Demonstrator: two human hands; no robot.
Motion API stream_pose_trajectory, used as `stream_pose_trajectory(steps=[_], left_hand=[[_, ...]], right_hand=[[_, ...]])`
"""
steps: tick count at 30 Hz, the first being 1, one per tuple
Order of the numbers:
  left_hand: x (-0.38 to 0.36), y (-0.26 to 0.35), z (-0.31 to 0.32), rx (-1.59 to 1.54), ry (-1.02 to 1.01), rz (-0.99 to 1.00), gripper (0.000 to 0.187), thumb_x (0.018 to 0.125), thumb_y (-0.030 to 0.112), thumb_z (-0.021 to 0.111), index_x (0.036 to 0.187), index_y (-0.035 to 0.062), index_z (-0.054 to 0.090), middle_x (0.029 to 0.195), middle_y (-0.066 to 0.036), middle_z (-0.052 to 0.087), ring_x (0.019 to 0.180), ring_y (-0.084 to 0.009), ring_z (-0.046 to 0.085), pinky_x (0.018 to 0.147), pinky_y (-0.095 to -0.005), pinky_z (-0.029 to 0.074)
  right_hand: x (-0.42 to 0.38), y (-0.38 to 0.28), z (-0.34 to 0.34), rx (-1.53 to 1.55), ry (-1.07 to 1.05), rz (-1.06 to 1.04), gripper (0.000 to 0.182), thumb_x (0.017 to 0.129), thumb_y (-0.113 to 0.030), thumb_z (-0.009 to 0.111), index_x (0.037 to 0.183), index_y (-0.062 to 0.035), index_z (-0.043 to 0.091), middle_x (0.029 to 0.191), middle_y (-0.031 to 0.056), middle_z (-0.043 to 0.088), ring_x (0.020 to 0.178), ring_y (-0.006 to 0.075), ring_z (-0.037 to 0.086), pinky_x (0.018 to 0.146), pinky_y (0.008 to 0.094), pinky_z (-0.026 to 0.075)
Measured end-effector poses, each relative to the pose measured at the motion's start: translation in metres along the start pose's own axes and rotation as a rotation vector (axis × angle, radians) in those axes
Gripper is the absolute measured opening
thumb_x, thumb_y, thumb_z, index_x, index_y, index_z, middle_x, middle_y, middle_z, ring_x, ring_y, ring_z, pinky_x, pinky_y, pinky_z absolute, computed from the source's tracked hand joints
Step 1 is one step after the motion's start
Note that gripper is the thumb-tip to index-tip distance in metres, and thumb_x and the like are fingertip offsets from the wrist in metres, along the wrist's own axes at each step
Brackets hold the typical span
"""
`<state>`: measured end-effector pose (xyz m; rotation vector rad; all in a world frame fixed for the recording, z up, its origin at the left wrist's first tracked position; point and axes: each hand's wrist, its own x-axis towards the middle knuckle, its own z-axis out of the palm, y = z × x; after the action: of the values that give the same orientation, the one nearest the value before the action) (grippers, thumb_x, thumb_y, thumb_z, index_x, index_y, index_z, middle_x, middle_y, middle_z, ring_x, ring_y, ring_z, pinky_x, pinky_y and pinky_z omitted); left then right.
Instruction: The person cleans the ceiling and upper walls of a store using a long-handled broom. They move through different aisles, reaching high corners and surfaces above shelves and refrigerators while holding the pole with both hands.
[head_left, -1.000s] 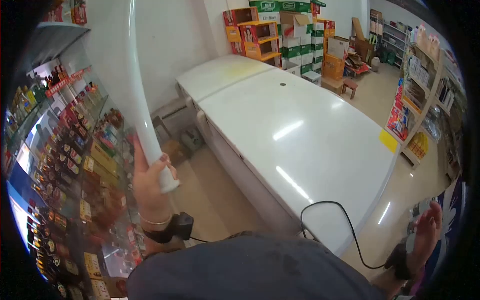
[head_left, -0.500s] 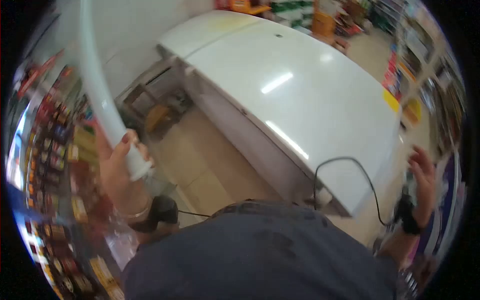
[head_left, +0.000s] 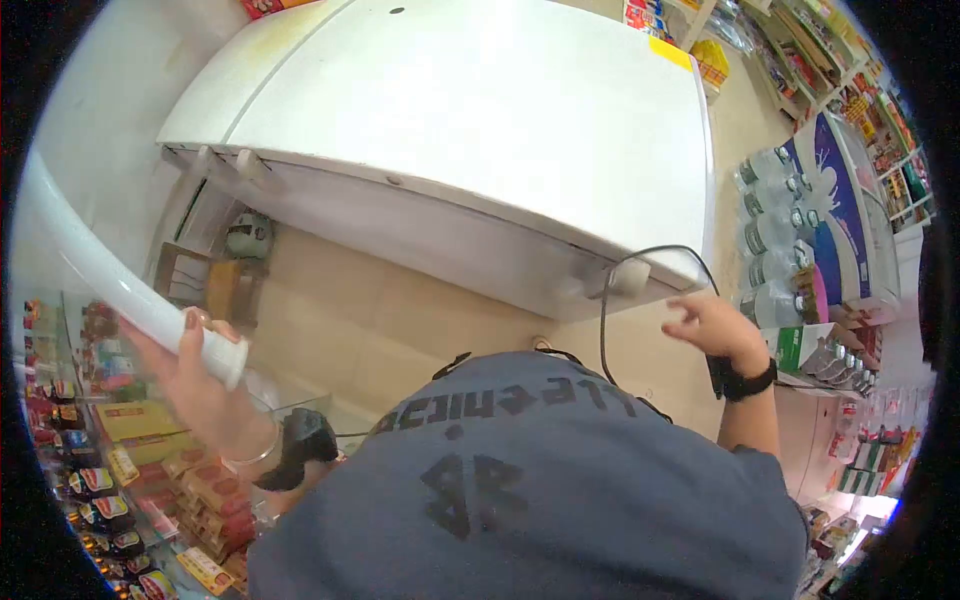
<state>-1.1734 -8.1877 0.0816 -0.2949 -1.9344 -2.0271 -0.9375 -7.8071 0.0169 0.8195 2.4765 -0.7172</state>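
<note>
My left hand (head_left: 205, 400) is wrapped round a long white tube (head_left: 112, 278) near its flanged end. The tube slants up and leftward past the edge of the view. My right hand (head_left: 715, 328) hangs in the air by the near right corner of the white counter (head_left: 480, 110), fingers partly bent and apart, holding nothing that I can see. A black cable (head_left: 604, 340) loops over that corner beside my right hand. Each wrist wears a black band, the left one (head_left: 305, 448) and the right one (head_left: 748, 378).
Shelves of packaged goods (head_left: 110, 515) stand close at my left. On the right are large water bottles (head_left: 770, 235), a blue and white box (head_left: 845, 215) and a green and white carton (head_left: 805, 350). Tan floor (head_left: 370, 275) lies between me and the counter. A grey-green object (head_left: 248, 235) sits at the counter's left end.
The view has turned, so the counter appears farther left and higher. My right hand has come inward toward the counter's corner. The tube, still in my left hand, now leans more to the left.
</note>
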Motion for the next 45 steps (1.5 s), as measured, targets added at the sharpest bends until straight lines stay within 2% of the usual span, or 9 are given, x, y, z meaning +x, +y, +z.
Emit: stream_pose_trajectory(steps=[5, 12, 14, 18, 23, 30, 37, 40, 45], left_hand=[[0.009, -0.012, -0.014, -0.045, 0.049, -0.032, 0.069, 0.074, -0.001, 0.048, 0.132, 0.0122, 0.014, 0.080, -0.010, 0.046, 0.058, -0.0169, 0.048, 0.048, -0.0282, 0.041], [0.013, -0.015, -0.038, -0.078, 0.047, -0.072, 0.075, 0.073, -0.001, 0.049, 0.133, 0.0177, 0.009, 0.080, -0.010, 0.048, 0.055, -0.0177, 0.049, 0.043, -0.0292, 0.043], [0.014, -0.016, -0.048, -0.059, 0.054, -0.078, 0.075, 0.073, -0.001, 0.050, 0.133, 0.0171, 0.009, 0.080, -0.010, 0.047, 0.055, -0.0173, 0.049, 0.043, -0.0289, 0.043], [0.018, -0.019, -0.065, -0.103, 0.092, -0.062, 0.080, 0.069, -0.004, 0.047, 0.134, 0.0171, 0.007, 0.078, -0.009, 0.046, 0.052, -0.0159, 0.047, 0.045, -0.0275, 0.042], [0.022, -0.028, -0.084, -0.112, 0.047, -0.074, 0.087, 0.061, -0.009, 0.045, 0.134, 0.0204, 0.007, 0.077, -0.008, 0.046, 0.052, -0.0151, 0.047, 0.045, -0.0278, 0.044], [0.024, -0.041, -0.089, 0.182, 0.029, 0.092, 0.076, 0.071, -0.006, 0.047, 0.133, 0.0164, 0.009, 0.086, -0.005, 0.046, 0.065, -0.0138, 0.050, 0.051, -0.0295, 0.045], [0.016, 0.004, -0.103, 0.138, -0.024, -0.220, 0.077, 0.076, 0.007, 0.054, 0.134, 0.0081, 0.005, 0.128, -0.014, 0.033, 0.105, -0.0195, 0.042, 0.083, -0.0317, 0.039], [0.010, 0.026, -0.103, 0.227, -0.010, -0.299, 0.081, 0.075, 0.015, 0.058, 0.135, 0.0095, 0.004, 0.132, -0.015, 0.028, 0.111, -0.0220, 0.038, 0.085, -0.0338, 0.037], [0.022, -0.014, -0.124, 0.453, 0.054, 0.154, 0.090, 0.072, 0.033, 0.063, 0.135, 0.0110, 0.003, 0.134, -0.015, 0.024, 0.115, -0.0255, 0.036, 0.087, -0.0359, 0.034]], right_hand=[[-0.023, -0.038, 0.009, 0.028, 0.040, 0.033, 0.028, 0.071, -0.025, 0.060, 0.089, -0.0027, 0.057, 0.076, 0.0158, 0.058, 0.068, 0.0265, 0.056, 0.063, 0.0315, 0.044], [0.016, -0.066, 0.068, -0.270, 0.510, -0.507, 0.029, 0.074, -0.028, 0.057, 0.095, -0.0094, 0.055, 0.107, 0.0105, 0.050, 0.106, 0.0266, 0.042, 0.089, 0.0468, 0.030], [0.012, -0.064, 0.078, -0.298, -0.083, -0.223, 0.038, 0.076, -0.034, 0.052, 0.109, -0.0135, 0.052, 0.105, 0.0133, 0.055, 0.101, 0.0282, 0.049, 0.093, 0.0528, 0.023], [0.017, -0.051, 0.095, -0.280, -0.220, -0.217, 0.033, 0.071, -0.020, 0.046, 0.102, -0.0123, 0.057, 0.093, 0.0153, 0.059, 0.086, 0.0300, 0.055, 0.077, 0.0367, 0.042], [0.025, -0.181, 0.032, 0.146, 0.106, -0.536, 0.028, 0.073, -0.013, 0.051, 0.099, -0.0041, 0.055, 0.086, 0.0159, 0.059, 0.081, 0.0293, 0.056, 0.072, 0.0353, 0.044], [0.026, -0.403, 0.003, 0.262, 0.225, -1.656, 0.037, 0.075, -0.020, 0.060, 0.104, -0.0011, 0.049, 0.103, 0.0160, 0.049, 0.101, 0.0296, 0.046, 0.086, 0.0360, 0.036], [0.021, -0.578, -0.018, 0.628, -0.168, -1.727, 0.092, 0.071, -0.032, 0.065, 0.128, 0.0061, 0.003, 0.123, 0.0254, 0.029, 0.105, 0.0302, 0.042, 0.081, 0.0362, 0.042], [0.022, -0.654, -0.033, 0.849, -0.356, -1.630, 0.076, 0.072, -0.022, 0.063, 0.123, 0.0030, 0.013, 0.109, 0.0199, 0.038, 0.084, 0.0266, 0.051, 0.059, 0.0354, 0.049], [0.008, -0.721, -0.066, 1.165, -0.582, -1.557, 0.048, 0.071, -0.011, 0.058, 0.106, -0.0008, 0.027, 0.085, 0.0141, 0.044, 0.047, 0.0205, 0.050, 0.039, 0.0343, 0.045]])
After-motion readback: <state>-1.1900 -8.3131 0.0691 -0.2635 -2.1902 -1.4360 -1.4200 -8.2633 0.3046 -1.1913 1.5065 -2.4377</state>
